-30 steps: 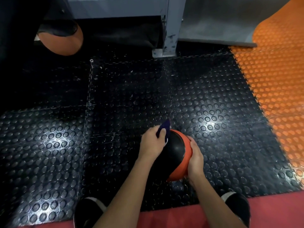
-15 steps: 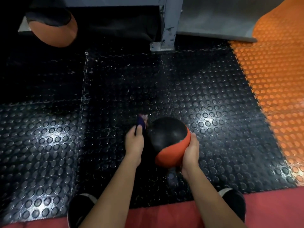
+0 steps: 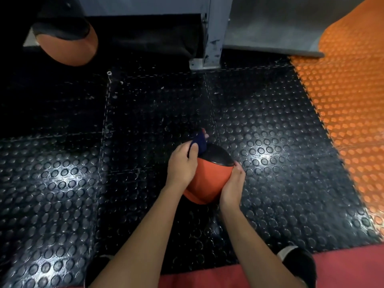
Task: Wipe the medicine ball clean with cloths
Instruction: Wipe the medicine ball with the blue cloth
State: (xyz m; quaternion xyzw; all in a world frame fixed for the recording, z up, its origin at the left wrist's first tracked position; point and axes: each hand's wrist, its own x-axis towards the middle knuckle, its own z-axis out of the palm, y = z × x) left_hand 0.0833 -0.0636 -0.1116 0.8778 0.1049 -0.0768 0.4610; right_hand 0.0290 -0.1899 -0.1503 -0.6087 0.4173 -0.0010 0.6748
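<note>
1. Black rubber floor tiles [image 3: 270, 113] with raised round studs fill most of my view, with orange tiles [image 3: 349, 104] along the right edge and a red mat [image 3: 228, 277] at the bottom.
2. Low in the middle, just above the floor, I see the medicine ball [image 3: 209, 177], orange on the near side and black on the far side.
3. My right hand [image 3: 231, 185] cups the ball's right flank, fingers curved against it to steady it.
4. My left hand [image 3: 181, 163] pinches a dark blue cloth [image 3: 200, 142] and presses it onto the ball's upper left, where black meets orange.
5. To wipe well, I would keep the cloth flat under the fingers, sweep in overlapping strokes, and let the right hand turn the ball so fresh surface comes up.
6. I judge the underside is the easiest part to miss.
7. At top left sits a second ball [image 3: 66, 38]; a grey metal post [image 3: 214, 34] stands at top centre.
8. Two dark shoes [image 3: 297, 262] show at the bottom.
</note>
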